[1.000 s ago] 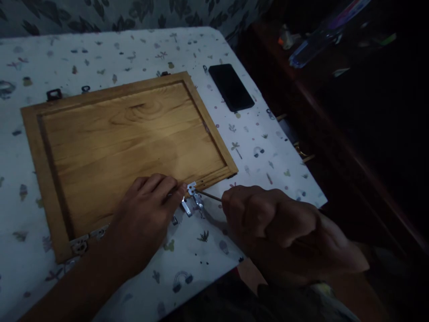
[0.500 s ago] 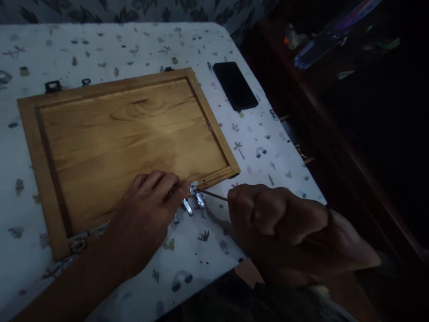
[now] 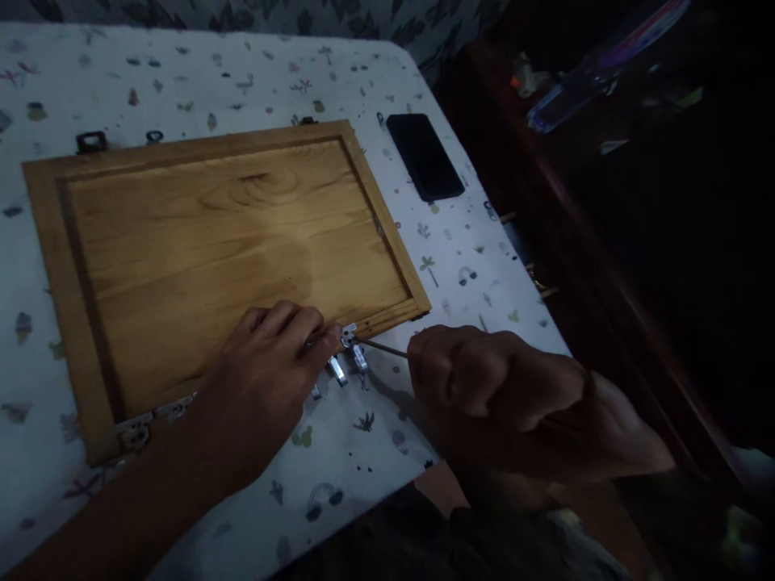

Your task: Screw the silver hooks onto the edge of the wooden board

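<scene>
On the table lies a framed wooden panel (image 3: 199,234), with a metal hook strip (image 3: 348,336) along its near edge. Shiny hooks (image 3: 359,359) hang off that strip over the cloth. My left hand (image 3: 266,387) is closed over the near edge, its thumb and fingers pressed together at the strip and covering its middle. In a fist, my right hand (image 3: 502,395) grips a screwdriver, whose handle is hidden. The thin screwdriver shaft (image 3: 384,348) points left, its tip at the strip's right end beside my left fingertips.
A black phone (image 3: 425,156) lies right of the panel on the patterned tablecloth (image 3: 387,440). Dark metal catches (image 3: 92,142) stick out at the panel's far edge. Beyond the table's right side are dark wooden furniture (image 3: 581,210) and a clear plastic bottle (image 3: 563,97).
The view has shifted slightly, so the panel and both hands appear a little further left and higher. The grip of each hand and the screwdriver's place at the strip look the same.
</scene>
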A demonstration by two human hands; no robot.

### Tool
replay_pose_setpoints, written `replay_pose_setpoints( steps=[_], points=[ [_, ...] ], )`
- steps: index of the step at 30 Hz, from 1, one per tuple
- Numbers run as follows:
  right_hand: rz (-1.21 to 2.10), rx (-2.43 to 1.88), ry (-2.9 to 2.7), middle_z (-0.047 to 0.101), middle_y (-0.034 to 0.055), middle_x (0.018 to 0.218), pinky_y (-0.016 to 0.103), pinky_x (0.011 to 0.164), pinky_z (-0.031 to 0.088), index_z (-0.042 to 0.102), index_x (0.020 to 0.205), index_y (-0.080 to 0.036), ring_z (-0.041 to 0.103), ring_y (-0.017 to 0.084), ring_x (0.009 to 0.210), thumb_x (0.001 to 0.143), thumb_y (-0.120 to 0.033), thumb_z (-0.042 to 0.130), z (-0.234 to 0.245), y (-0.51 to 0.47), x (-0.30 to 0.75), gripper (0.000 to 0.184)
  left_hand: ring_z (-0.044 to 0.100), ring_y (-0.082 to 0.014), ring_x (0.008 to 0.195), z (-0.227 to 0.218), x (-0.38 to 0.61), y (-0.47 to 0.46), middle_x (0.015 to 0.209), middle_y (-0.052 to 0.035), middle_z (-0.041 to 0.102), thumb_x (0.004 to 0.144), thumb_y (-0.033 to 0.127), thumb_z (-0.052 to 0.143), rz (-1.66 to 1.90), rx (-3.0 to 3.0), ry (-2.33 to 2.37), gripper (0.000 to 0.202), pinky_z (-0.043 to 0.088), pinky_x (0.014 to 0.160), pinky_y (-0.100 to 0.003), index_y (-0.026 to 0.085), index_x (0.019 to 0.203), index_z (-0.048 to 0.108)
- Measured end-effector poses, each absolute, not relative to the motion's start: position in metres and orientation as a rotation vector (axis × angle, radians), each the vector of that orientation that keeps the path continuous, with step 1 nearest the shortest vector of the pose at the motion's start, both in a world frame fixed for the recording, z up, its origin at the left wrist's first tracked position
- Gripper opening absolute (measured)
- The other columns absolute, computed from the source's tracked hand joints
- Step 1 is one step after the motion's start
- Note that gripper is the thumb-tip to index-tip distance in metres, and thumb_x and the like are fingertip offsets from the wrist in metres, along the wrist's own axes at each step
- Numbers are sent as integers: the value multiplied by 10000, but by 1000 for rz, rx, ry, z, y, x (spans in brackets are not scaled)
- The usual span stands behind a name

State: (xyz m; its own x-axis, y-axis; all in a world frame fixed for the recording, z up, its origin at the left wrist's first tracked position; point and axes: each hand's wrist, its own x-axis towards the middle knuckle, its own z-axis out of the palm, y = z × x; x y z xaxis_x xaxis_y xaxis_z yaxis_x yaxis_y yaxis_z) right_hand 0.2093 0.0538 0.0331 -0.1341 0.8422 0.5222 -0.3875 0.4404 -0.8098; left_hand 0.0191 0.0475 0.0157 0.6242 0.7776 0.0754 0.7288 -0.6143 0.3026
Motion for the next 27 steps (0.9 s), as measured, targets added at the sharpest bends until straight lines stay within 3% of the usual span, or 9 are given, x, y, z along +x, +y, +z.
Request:
replay_pose_setpoints(
  steps=[7, 10, 12, 14, 19, 23, 27],
  points=[
    [1083, -438, -1212, 153, -55, 437, 263, 374, 276, 214, 603, -217, 195, 103, 331, 947, -290, 372, 29, 50, 204, 386, 570, -228, 1047, 17, 16, 49, 1140, -58, 652, 950, 79, 424, 325, 2557, 1220, 357, 434, 892, -397, 221, 1193, 643],
    [978, -558, -1216, 108, -59, 418, 264, 375, 307, 244, 573, -215, 190, 101, 313, 936, -314, 386, 29, 49, 203, 402, 567, -243, 1067, 19, 17, 49, 1159, -76, 650, 1020, 279, 414, 340, 2551, 1217, 293, 435, 920, -424, 193, 1196, 633],
    [961, -567, -1222, 93, -66, 405, 261, 368, 312, 249, 558, -217, 179, 98, 301, 924, -312, 395, 29, 50, 203, 405, 560, -260, 1085, 21, 18, 49, 1167, -86, 645, 1010, 434, 453, 330, 2551, 1212, 376, 438, 931, -441, 176, 1229, 617],
    [1015, -484, -1220, 89, -72, 402, 254, 362, 304, 247, 553, -217, 171, 93, 297, 918, -290, 393, 30, 50, 204, 400, 554, -273, 1102, 21, 19, 48, 1174, -89, 640, 977, 491, 510, 305, 2566, 1206, 434, 441, 925, -448, 174, 1257, 606],
    [1168, -390, -1182, 126, -70, 426, 249, 399, 322, 252, 550, -210, 213, 93, 336, 928, -280, 401, 29, 51, 208, 413, 563, -265, 1094, 21, 21, 48, 1150, -78, 646, 971, 377, 551, 276, 2608, 1219, 348, 443, 902, -440, 186, 1254, 619],
    [1209, -438, -1162, 133, -65, 436, 246, 414, 323, 259, 529, -200, 230, 87, 355, 916, -308, 447, 33, 52, 209, 444, 560, -262, 1085, 22, 21, 48, 1150, -79, 651, 973, 390, 544, 256, 2622, 1207, 350, 444, 876, -431, 182, 1244, 621],
    [1214, -673, -1130, 230, -55, 439, 261, 399, 305, 313, 517, -208, 260, 89, 372, 937, -471, 459, 50, 43, 218, 517, 559, -255, 1083, 24, 21, 48, 1149, -83, 655, 988, 367, 509, 226, 2621, 1204, 296, 436, 884, -418, 185, 1178, 645]
  ],
)
